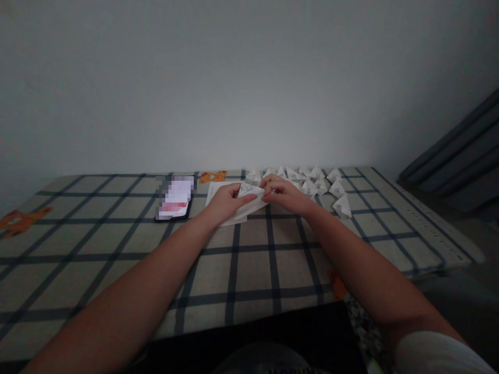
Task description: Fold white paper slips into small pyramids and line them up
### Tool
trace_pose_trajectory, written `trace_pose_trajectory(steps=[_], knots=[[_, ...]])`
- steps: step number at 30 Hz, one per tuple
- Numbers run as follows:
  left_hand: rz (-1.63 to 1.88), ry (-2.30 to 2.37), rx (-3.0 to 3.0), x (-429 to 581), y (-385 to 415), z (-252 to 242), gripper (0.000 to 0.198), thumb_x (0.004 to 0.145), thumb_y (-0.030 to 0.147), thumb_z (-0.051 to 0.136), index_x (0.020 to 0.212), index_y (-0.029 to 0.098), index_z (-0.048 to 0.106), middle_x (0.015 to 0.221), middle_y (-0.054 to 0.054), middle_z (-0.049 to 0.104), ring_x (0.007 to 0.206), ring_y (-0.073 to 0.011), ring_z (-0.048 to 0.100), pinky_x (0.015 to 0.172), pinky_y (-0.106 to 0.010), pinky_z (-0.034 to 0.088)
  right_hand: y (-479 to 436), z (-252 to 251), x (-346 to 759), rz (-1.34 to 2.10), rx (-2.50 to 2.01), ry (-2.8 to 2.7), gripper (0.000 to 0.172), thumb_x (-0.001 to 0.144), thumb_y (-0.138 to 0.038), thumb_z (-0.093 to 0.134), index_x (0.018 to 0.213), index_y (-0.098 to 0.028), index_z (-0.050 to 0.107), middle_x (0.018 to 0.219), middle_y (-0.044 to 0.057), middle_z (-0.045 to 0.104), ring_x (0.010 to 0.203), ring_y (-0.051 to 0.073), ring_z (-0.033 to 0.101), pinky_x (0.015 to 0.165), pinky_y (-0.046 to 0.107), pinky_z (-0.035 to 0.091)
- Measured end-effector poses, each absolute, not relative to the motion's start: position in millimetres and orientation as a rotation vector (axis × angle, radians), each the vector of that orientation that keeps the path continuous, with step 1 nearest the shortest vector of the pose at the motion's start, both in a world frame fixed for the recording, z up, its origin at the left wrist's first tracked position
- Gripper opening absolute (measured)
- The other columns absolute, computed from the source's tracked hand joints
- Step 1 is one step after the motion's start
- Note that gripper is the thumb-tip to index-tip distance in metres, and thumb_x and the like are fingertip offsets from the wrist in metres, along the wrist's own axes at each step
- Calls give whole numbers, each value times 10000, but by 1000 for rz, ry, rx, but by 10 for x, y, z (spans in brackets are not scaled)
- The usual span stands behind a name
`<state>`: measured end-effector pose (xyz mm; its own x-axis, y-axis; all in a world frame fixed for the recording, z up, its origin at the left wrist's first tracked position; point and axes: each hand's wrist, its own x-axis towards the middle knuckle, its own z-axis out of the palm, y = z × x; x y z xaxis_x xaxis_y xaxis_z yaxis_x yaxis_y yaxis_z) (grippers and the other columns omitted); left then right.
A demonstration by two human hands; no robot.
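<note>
A partly folded white paper with faint printing is held between both hands above the table. My left hand grips its left side, with the thumb lying along the top. At the paper's right end, my right hand pinches the tip with bent fingers. Flat white sheets lie beneath and to the left of the held paper. Several small folded paper pieces with pointed tops stand in rows behind and to the right of my right hand.
A phone with a lit, blurred screen lies left of the sheets. The table has a checked cloth with orange bear figures. A pale wall stands behind it, and a dark curtain hangs at the right.
</note>
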<state>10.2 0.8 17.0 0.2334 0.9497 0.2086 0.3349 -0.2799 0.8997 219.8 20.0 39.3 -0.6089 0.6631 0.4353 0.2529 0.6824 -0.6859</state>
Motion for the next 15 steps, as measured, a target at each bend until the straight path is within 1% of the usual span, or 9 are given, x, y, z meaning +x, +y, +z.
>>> trace_pose_trajectory(steps=[4,6,8,11,15], knots=[[1056,1182,1789,103,9,169,359,733,471,678,884,145,670,803,-28,663,665,-136,547,601,-235,403,206,381,2179,643,-697,-2190,121,788,-201,607,674,-161,605,948,42,569,893,138,533,802,283,403],[1067,1175,1780,106,9,168,360,739,468,674,899,145,669,821,-30,667,674,-136,552,610,-237,410,206,376,2169,564,-694,-2180,101,798,-211,596,718,-157,624,929,48,601,878,138,549,773,269,404],[1059,1178,1766,109,11,168,368,742,477,667,900,144,666,817,-29,663,669,-136,547,604,-238,408,200,374,2162,519,-745,-2171,103,811,-232,586,777,-153,644,882,47,636,822,132,561,713,251,401],[1032,1198,1753,113,14,159,374,744,505,652,842,144,655,750,-21,640,635,-136,527,570,-236,387,186,374,2159,509,-876,-2174,148,827,-268,576,821,-151,666,785,30,660,695,115,543,614,227,372],[1030,1238,1718,130,8,136,405,790,553,569,744,155,629,632,-5,582,575,-133,484,521,-236,342,189,359,2169,451,-899,-2187,178,831,-301,582,836,-158,687,771,28,681,675,115,550,595,220,365]])
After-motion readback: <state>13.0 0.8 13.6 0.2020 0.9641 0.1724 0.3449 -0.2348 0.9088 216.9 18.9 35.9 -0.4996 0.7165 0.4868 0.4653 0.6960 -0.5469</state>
